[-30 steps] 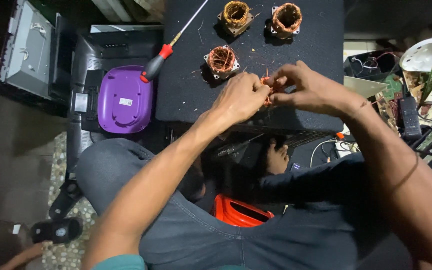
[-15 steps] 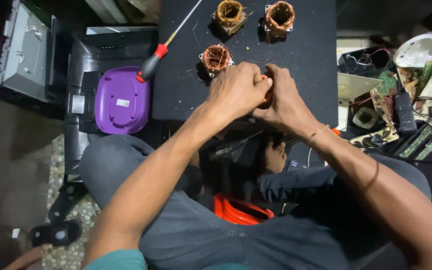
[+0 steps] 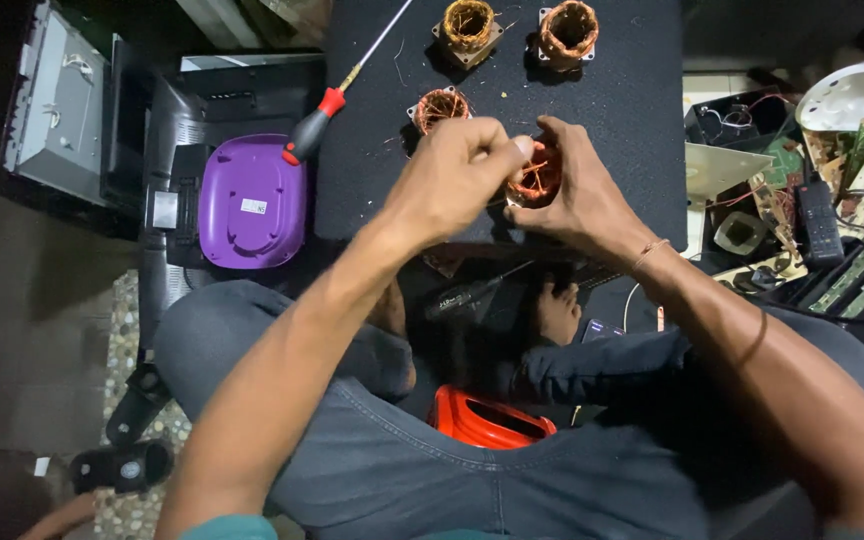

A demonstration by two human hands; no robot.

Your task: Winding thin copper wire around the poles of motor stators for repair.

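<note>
Between both hands (image 3: 512, 185), copper coil (image 3: 535, 180) as before

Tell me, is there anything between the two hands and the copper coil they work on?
No. The right hand cups the coil directly, and the left hand pinches at its top beside it. The three other coils and the screwdriver lie farther back on the black mat, apart from the hands.

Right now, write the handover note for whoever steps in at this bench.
Left hand: fingers pinching at the small round copper-wire coil. Right hand: cupping that coil over the black mat.
Three similar copper coils lie apart on the mat further out.
Red-and-black-handled screwdriver lies across the mat's left edge, beside a purple plastic case.
Done: cannot tell. Left: the held coil is in hand, others untouched.
</note>
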